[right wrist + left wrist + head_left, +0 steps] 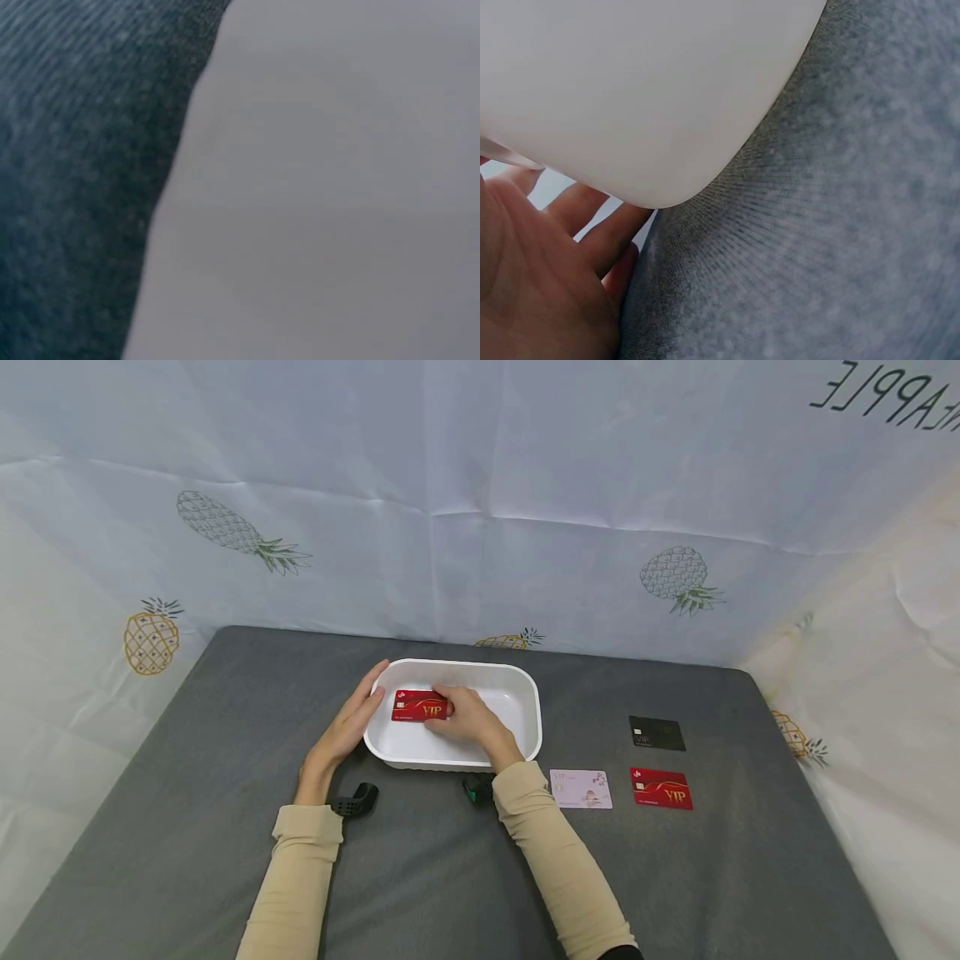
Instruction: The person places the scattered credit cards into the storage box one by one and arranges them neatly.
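A white plastic tub (487, 675) stands on the grey cloth. Inside it my right hand (474, 718) pinches a red VIP card (414, 706) by its right end, thumb at the lower edge and index finger at the upper edge. Along the tub's left side rests my left hand (348, 722), thumb at the rim. In the left wrist view, the fingers of my left hand (562, 262) lie extended by the tub's outer wall (652, 97). The right wrist view has only the pale tub wall (315, 195) and dark cloth; the hand is out of frame there.
Right of the tub lie a pink card (581, 789), a second red VIP card (662, 789) and a black VIP card (657, 733). The grey-covered table (750, 877) meets a pineapple-print curtain (450, 568) at the back.
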`<state>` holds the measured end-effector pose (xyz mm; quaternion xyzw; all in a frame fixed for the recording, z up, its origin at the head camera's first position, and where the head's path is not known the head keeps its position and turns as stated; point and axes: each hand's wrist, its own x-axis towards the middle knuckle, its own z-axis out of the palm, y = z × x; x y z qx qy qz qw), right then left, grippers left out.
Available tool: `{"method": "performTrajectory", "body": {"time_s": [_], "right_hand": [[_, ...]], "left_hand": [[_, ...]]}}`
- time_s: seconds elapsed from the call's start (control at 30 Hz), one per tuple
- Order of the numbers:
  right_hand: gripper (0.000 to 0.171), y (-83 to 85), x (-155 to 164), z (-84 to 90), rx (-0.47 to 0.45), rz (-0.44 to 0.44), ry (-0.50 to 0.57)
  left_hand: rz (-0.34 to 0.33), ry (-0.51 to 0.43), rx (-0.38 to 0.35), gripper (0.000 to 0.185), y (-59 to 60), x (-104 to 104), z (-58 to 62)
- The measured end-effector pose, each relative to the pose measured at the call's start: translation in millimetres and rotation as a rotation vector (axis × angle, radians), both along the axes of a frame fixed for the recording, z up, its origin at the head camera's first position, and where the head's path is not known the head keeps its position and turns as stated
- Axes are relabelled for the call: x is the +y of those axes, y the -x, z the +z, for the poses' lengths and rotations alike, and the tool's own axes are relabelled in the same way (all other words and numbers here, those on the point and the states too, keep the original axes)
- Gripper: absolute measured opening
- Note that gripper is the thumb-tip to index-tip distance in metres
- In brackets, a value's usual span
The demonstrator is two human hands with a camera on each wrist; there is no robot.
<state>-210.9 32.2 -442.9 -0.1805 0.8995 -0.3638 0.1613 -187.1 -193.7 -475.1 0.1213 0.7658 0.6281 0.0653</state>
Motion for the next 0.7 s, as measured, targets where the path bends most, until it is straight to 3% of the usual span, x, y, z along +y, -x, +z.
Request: {"method": "performTrajectory", "body": {"time_s": [0.7], "right_hand": [[0.065,-3.2,-3.4,-0.6,0.000,-0.001,-0.075]], "left_hand": [[0.001,0.004,-0.002,0.058,-0.8,0.5,0.4]]}}
